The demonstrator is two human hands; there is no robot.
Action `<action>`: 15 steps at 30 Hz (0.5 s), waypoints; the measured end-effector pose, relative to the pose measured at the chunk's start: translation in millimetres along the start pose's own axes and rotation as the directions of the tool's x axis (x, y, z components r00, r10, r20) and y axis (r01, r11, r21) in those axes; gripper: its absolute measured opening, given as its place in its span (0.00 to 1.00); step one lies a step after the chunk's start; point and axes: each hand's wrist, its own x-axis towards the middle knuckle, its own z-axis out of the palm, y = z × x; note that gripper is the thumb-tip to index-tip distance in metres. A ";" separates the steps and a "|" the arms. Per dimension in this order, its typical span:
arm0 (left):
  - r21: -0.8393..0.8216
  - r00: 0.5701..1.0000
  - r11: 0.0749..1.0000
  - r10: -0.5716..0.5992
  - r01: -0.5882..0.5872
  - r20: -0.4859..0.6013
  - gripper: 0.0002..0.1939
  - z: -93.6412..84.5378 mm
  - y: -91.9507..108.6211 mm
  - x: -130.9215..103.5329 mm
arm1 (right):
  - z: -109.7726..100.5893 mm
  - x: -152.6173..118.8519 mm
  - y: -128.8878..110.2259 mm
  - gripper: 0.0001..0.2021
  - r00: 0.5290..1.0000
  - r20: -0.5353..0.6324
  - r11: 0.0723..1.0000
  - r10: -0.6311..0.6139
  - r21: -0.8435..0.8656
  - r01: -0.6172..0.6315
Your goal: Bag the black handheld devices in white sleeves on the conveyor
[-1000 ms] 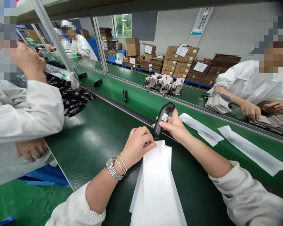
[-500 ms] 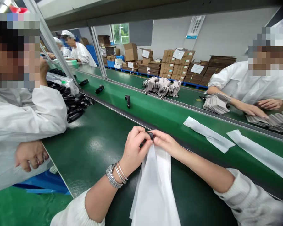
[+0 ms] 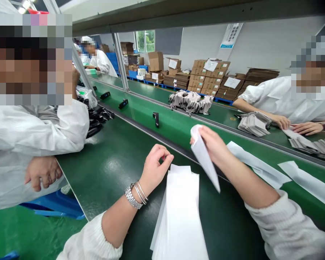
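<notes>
My right hand (image 3: 212, 144) grips a white strip (image 3: 203, 157), which is rounded over at the top and hangs down to a point. It is raised above the belt edge. My left hand (image 3: 158, 159) is closed in a pinch with nothing visible in it, just beside the top end of a stack of long white strips (image 3: 182, 209). The stack lies on the green table (image 3: 116, 187) in front of me. Any object inside the raised strip is hidden.
Several black handheld devices, one nearest (image 3: 156, 120), stand along the green belt (image 3: 141, 108). Two white strips, one (image 3: 257, 164) closer, lie at the right. A co-worker's sleeve (image 3: 38, 133) is on the left; another person's hands (image 3: 308, 128) handle grey pieces opposite.
My right hand has moved up and right, away from the left, carrying a white strip. The black object pinched between both hands is out of sight. My left hand has stayed nearly in place.
</notes>
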 end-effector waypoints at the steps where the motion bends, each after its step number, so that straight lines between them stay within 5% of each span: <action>1: 0.030 1.000 1.000 -0.006 0.005 0.022 0.09 0.5 -1.6 0.1 | -11.8 17.4 0.8 0.13 0.995 -0.087 0.993 -0.049 -0.109 0.040; 4: 0.147 0.994 0.989 -0.011 -0.005 0.108 0.09 1.9 -4.9 -0.7 | -43.6 61.9 11.2 0.13 0.933 -0.254 0.841 -0.255 -0.535 0.085; 8: 0.280 0.975 0.960 -0.034 -0.030 0.222 0.08 3.3 -8.3 -3.0 | -53.6 72.4 37.6 0.09 0.908 -0.102 0.567 -0.407 -0.807 0.164; 12: 0.361 0.950 0.932 -0.091 -0.024 0.298 0.09 5.6 -12.7 -5.1 | -30.4 36.1 63.5 0.15 0.928 0.099 0.637 -0.360 -0.701 0.322; 15: 0.377 0.943 0.926 -0.103 -0.026 0.318 0.10 7.4 -14.9 -6.5 | -16.6 10.7 75.5 0.13 0.969 0.182 0.775 -0.167 -0.583 0.243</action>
